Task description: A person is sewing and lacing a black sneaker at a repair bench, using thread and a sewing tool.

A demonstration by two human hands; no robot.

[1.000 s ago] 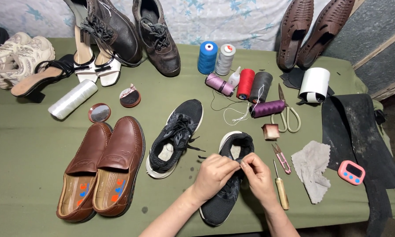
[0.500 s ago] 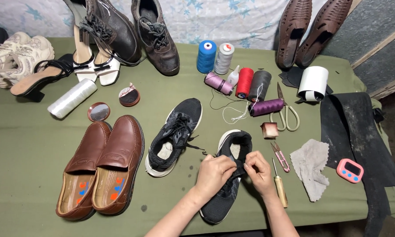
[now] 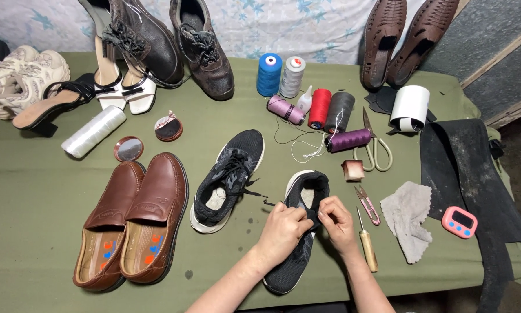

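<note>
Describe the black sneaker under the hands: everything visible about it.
The black sneaker is a low mesh-knit shoe with a white sole edge showing at the heel and a pale insole inside its open collar. It lies flat on the green table cover, toe toward the person, heel away. The left hand and right hand pinch its tongue area together at the opening. Its mate, laced, lies just to its left, apart.

Small pink timer (image 3: 459, 222), dark screen, perhaps, far right.
</note>
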